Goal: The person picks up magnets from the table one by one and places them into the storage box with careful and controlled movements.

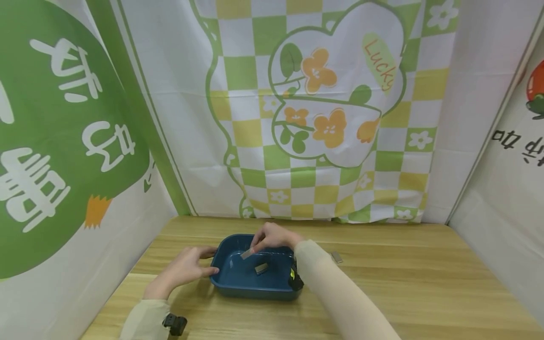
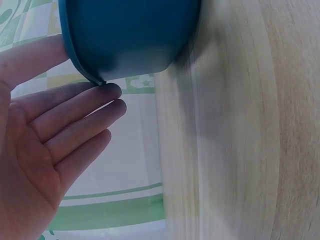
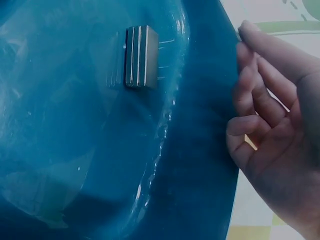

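A dark blue rectangular basin (image 1: pixel 255 293) stands on the table. My left hand (image 1: pixel 187 269) touches its left rim with fingers and thumb fairly straight; the left wrist view shows the fingertips against the basin's (image 2: pixel 135 35) edge. Over the basin's inside, my right hand (image 1: pixel 272 237) pinches a small flat rectangular metallic piece (image 1: pixel 247 254). In the right wrist view the right hand (image 3: pixel 275 110) has bent fingers, and the piece cannot be made out there. On the basin's floor lies a stack of thin silvery rectangular plates (image 1: pixel 261 268), its layers plain in the right wrist view (image 3: pixel 141 57).
Another small flat rectangular piece (image 1: pixel 336 257) lies on the wooden table (image 1: pixel 408 283), right of the basin and beyond the right forearm. Printed cloth (image 1: pixel 327 189) hangs at the back, with more cloth at both sides. Each wrist bears a small black camera (image 1: pixel 174 324).
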Demonstrator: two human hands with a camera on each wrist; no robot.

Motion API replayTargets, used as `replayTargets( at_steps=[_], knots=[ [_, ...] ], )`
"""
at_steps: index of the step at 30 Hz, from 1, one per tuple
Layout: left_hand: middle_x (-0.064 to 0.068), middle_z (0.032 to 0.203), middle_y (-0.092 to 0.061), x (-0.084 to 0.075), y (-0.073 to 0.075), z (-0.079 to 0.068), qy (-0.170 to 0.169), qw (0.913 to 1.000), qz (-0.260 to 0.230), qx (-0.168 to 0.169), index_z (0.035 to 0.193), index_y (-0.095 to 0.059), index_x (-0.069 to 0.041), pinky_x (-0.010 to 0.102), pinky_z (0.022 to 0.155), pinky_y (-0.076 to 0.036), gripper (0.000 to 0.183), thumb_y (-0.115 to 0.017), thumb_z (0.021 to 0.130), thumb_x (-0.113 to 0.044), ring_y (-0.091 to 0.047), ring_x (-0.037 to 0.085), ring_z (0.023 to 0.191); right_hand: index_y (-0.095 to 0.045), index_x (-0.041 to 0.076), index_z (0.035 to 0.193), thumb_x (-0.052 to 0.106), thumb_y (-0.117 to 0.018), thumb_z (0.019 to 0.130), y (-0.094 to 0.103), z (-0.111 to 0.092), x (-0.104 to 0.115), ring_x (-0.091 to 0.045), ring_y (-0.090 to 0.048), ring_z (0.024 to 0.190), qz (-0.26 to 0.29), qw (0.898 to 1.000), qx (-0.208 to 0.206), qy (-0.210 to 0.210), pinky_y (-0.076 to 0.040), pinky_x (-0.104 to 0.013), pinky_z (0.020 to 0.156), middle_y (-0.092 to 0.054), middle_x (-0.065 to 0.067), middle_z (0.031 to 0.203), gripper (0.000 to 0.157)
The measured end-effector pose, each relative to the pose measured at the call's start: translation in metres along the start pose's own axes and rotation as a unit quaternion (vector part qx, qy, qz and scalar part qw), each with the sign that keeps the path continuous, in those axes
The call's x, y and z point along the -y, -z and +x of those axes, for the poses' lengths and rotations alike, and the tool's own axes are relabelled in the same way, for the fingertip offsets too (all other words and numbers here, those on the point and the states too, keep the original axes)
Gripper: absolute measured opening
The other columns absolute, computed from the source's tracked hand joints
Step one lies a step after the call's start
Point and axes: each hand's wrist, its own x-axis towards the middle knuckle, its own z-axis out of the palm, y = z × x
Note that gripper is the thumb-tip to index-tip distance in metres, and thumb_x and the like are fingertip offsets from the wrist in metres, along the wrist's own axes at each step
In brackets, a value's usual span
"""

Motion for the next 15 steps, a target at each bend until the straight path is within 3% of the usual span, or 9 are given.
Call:
replayTargets(
  at_steps=[4, 10, 15],
  knots=[
    [0.015, 0.119, -0.066, 0.0, -0.001, 0.0, 0.002, 1.0, 0.006, -0.005, 0.123, -0.061, 0.0, 0.051, 0.095, -0.048, 0.055, -0.077, 0.079, -0.029, -0.063, 0.032, 0.109, -0.077, 0.016, 0.088, 0.024, -0.075, 0.081, -0.001, 0.0, 0.0, -0.003, -0.065, 0.072, -0.016, 1.0, 0.015, -0.008, -0.052, -0.018, 0.069, -0.074, 0.006, 0.081, 0.011],
    [0.015, 0.12, -0.066, 0.001, -0.002, 0.0, 0.002, 1.0, 0.006, -0.004, 0.124, -0.06, -0.001, 0.05, 0.095, -0.048, 0.056, -0.076, 0.079, -0.03, -0.064, 0.031, 0.109, -0.077, 0.013, 0.088, 0.018, -0.074, 0.083, 0.002, -0.006, -0.005, -0.015, -0.069, 0.071, 0.026, 0.999, 0.007, -0.028, -0.057, -0.029, 0.071, -0.074, 0.0, 0.081, 0.008],
    [0.016, 0.12, -0.065, 0.002, -0.001, -0.001, 0.001, 1.0, 0.0, 0.0, 0.124, -0.06, -0.001, 0.05, 0.094, -0.049, 0.056, -0.076, 0.079, -0.03, -0.063, 0.032, 0.11, -0.076, 0.013, 0.091, 0.022, -0.071, 0.085, 0.011, -0.012, -0.008, -0.014, -0.068, 0.069, 0.032, 0.999, 0.002, -0.036, -0.058, -0.037, 0.075, -0.073, 0.0, 0.082, 0.012]
  ],
)
